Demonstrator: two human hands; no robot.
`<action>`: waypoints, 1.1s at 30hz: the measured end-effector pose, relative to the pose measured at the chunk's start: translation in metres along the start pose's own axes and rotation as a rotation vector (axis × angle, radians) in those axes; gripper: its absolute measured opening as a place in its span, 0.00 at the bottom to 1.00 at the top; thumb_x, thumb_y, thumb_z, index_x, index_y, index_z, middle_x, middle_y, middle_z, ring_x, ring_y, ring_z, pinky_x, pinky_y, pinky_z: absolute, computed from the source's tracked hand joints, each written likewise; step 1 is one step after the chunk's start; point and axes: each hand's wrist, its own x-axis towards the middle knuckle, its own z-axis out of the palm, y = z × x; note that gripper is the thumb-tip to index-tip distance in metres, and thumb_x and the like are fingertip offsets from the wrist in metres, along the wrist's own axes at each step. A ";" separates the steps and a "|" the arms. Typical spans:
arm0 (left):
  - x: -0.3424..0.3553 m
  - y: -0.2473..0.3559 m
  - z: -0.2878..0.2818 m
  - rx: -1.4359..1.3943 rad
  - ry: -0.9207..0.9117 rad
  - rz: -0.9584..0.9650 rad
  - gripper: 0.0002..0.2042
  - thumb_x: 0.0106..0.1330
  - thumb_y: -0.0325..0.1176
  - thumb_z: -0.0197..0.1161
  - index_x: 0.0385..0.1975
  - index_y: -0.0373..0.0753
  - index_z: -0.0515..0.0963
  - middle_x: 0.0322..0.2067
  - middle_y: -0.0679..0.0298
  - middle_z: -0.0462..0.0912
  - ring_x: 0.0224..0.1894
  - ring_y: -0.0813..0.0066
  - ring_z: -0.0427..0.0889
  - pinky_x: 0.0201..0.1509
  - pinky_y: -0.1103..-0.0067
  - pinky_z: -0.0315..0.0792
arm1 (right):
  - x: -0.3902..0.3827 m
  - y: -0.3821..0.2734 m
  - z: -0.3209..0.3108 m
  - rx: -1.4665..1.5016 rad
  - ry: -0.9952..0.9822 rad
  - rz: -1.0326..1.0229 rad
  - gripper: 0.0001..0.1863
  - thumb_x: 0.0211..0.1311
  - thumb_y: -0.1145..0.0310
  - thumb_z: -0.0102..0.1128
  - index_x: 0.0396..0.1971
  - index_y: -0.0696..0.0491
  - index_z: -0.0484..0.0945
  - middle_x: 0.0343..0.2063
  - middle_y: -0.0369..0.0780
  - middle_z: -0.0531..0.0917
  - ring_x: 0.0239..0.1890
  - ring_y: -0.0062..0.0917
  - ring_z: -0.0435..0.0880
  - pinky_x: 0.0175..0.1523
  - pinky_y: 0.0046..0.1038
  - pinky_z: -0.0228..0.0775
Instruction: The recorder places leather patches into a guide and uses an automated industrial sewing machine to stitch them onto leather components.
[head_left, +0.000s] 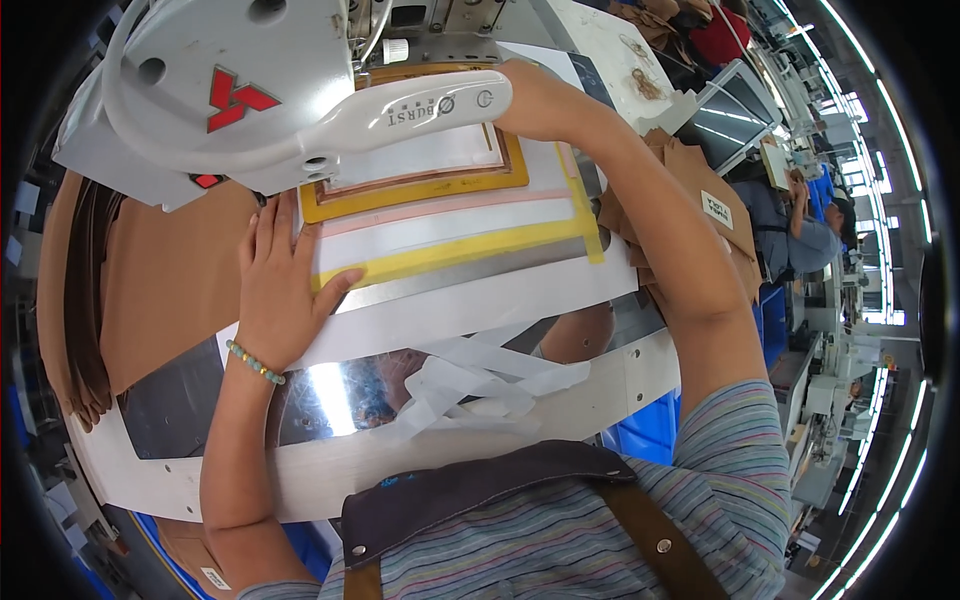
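My left hand (283, 285) lies open on a white board (470, 298) with pink and yellow tape strips, its fingertips at the corner of a yellow rectangular frame (370, 203). A white sewing-machine head (220, 65) carries a long white bar (380, 118) across the frame. My right hand (540, 100) is at that bar's right end; its fingers are mostly hidden behind it, so I cannot tell what they hold. Pale translucent strips (470, 380) lie on a shiny metal plate (330, 395) nearer me.
Brown fabric pieces (170, 280) are stacked at the left, more (715, 180) at the right under my forearm. A blue bin (640, 430) sits below the table edge (620, 370). A grey screen (728, 115) stands at upper right. A co-worker (805, 230) is seated further right.
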 end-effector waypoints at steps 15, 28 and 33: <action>0.001 -0.002 0.004 0.001 0.026 0.006 0.41 0.73 0.64 0.59 0.70 0.31 0.72 0.75 0.36 0.62 0.79 0.38 0.57 0.82 0.51 0.47 | -0.015 -0.022 -0.017 -0.019 -0.209 0.022 0.08 0.61 0.67 0.67 0.38 0.50 0.90 0.42 0.39 0.88 0.53 0.32 0.82 0.55 0.37 0.78; 0.002 0.002 0.000 -0.022 0.022 0.010 0.39 0.72 0.61 0.61 0.71 0.31 0.72 0.77 0.38 0.60 0.80 0.37 0.55 0.82 0.50 0.46 | 0.012 -0.024 0.002 -0.227 -0.348 0.212 0.12 0.51 0.73 0.61 0.33 0.56 0.90 0.44 0.47 0.88 0.61 0.41 0.77 0.49 0.45 0.79; 0.001 0.001 0.001 -0.009 0.013 0.012 0.39 0.73 0.60 0.62 0.71 0.31 0.72 0.77 0.37 0.60 0.80 0.37 0.54 0.82 0.50 0.46 | 0.014 -0.031 -0.001 -0.238 -0.316 0.174 0.08 0.51 0.76 0.64 0.32 0.59 0.86 0.31 0.47 0.87 0.34 0.39 0.87 0.39 0.38 0.80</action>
